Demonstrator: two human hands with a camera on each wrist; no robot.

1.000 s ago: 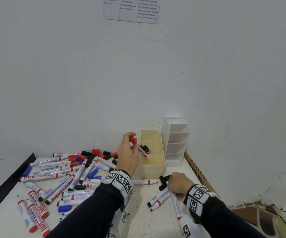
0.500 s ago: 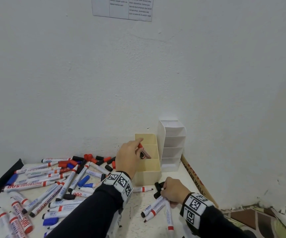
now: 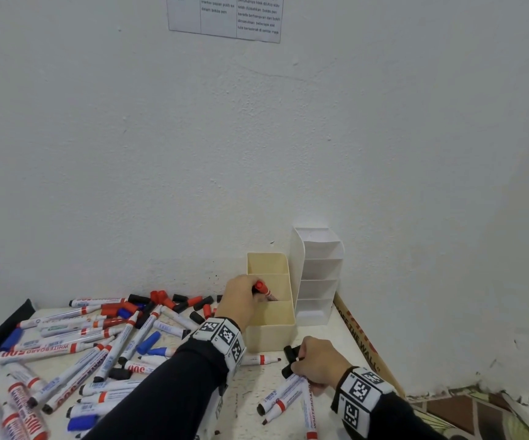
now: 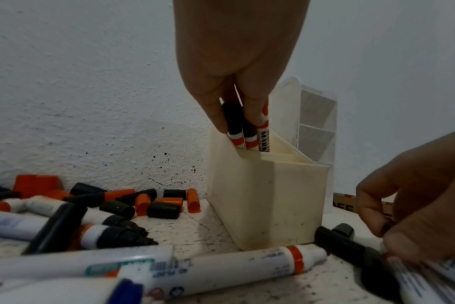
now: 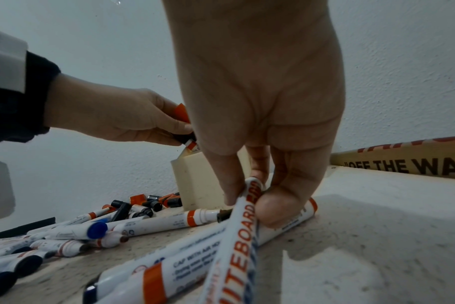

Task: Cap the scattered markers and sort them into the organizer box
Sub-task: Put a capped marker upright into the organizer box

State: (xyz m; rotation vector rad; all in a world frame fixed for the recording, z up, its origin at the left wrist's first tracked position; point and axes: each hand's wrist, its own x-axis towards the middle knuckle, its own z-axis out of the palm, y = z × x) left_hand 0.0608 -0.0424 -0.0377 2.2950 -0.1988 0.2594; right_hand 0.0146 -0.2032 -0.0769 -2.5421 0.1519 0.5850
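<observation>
The markers (image 3: 75,346) are white barrels with orange bands and printed lettering, some capped in black, red or blue, many bare at the tip; they lie jumbled across the tabletop (image 3: 250,404) from about 7 to 10 o'clock of the cream box (image 3: 271,331), too many and too overlapped to count. Loose caps (image 4: 164,208), black and orange, are strewn along the wall at 9 o'clock of the box. The box shows three compartments in a row; a white organizer (image 3: 318,281) with four stepped compartments stands touching it at 3 o'clock. The left hand (image 3: 241,300) has its fingers (image 4: 216,111) clenched round three capped markers (image 4: 247,131), two black-capped and one red-capped, their lower ends down inside the middle compartment. The right hand (image 3: 320,360), at 5 o'clock of the box, pinches one marker (image 5: 243,232) lettered "WHITEBOARD" by its end, with about three others lying under it on the tabletop.
</observation>
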